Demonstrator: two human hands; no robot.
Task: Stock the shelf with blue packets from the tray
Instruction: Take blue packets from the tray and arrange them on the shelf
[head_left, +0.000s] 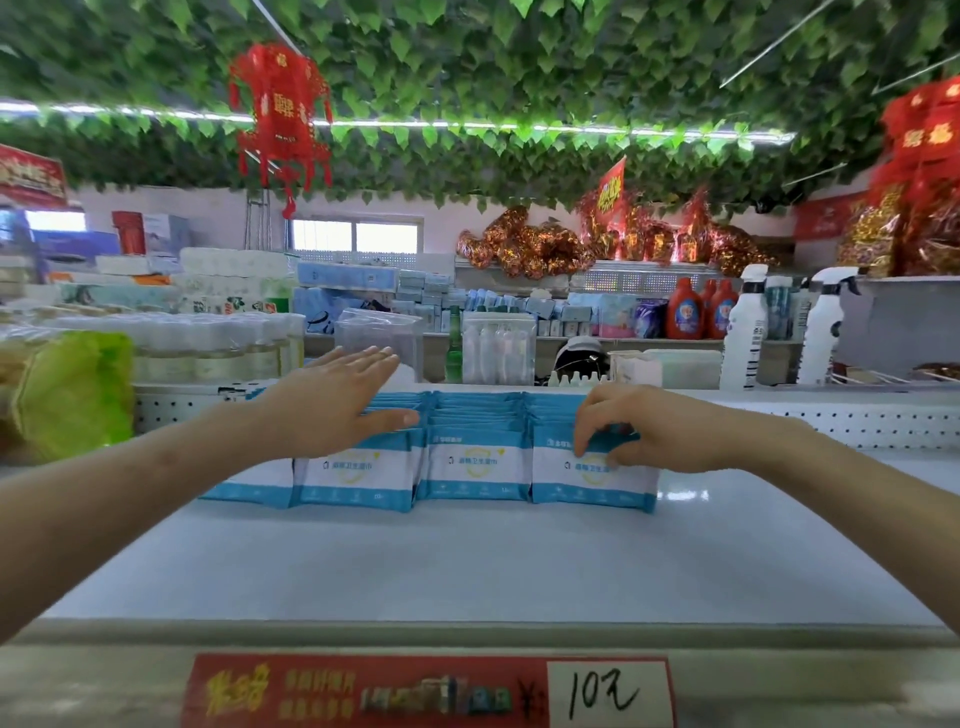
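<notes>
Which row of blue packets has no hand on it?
The third row from the left; the left hand lies flat over the two rows left of it and the right hand pinches the rightmost front packet.

head-worn view, facing shelf (467, 561), close

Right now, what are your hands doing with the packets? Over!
Left hand flat over the packets. Right hand pinching the front right packet. Nothing blocking the shelf.
</notes>
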